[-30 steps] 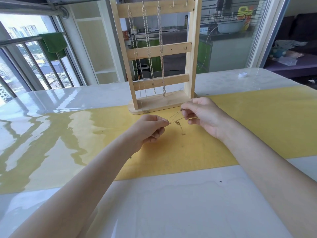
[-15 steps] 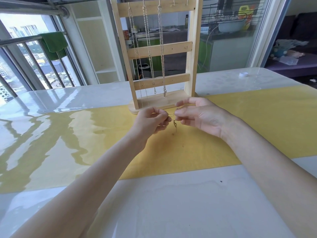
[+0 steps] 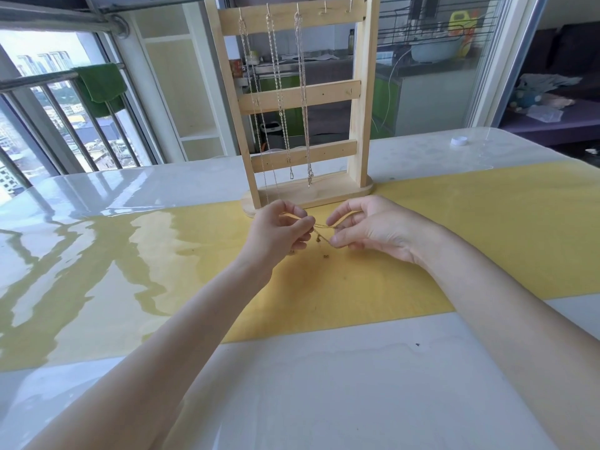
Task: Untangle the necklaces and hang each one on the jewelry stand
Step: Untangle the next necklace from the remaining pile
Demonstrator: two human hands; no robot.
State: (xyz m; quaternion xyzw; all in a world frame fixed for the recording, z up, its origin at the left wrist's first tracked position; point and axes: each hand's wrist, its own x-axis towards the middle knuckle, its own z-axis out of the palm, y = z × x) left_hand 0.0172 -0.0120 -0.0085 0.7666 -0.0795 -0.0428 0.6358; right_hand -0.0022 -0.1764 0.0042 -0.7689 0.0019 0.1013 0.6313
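Two hands work over a glossy white bench (image 3: 324, 384) crossed by a yellow runner (image 3: 487, 228). Just beyond the hands stands a wooden jewelry stand (image 3: 360, 92) with three silver chains (image 3: 303, 92) hanging from its top rail. The left hand (image 3: 276, 232) and the right hand (image 3: 370, 225) are close together above the runner, each with curled fingers pinching a thin gold necklace (image 3: 321, 226) stretched between them; a tangled bit dangles below the span. Far off past the right hand, a small white cap (image 3: 458, 141) lies on the bench.
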